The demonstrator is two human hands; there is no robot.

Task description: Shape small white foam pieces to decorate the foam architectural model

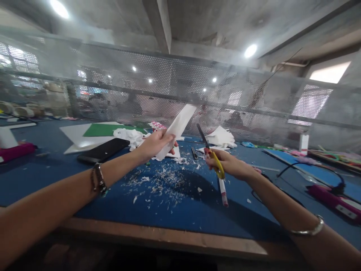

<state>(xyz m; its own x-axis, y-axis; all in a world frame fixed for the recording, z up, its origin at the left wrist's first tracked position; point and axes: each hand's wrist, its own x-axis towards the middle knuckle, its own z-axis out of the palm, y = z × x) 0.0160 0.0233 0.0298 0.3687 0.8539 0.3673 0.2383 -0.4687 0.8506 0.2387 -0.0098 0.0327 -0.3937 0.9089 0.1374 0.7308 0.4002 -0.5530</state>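
A white paper strip (180, 122) is pinched in my left hand (158, 143), its long end rising up and to the right. My right hand (225, 162) grips yellow-handled scissors (218, 165), whose dark blades point up and left, apart from the strip. Below the hands, small white paper scraps (166, 180) are scattered over the blue tabletop (135, 209). A pen-like white stick (223, 194) lies under my right hand. Between the hands rests a small dark tool (194, 153), too small to name. Behind my right hand sits a fanned stack of white paper pieces (221, 136).
To the left lie a black phone (104, 149), a green sheet (105, 130) and crumpled white paper (129, 136). Purple power strips stand at the left (18, 151) and right (335, 201), with a black cable. A perforated metal screen (175, 82) closes off the back.
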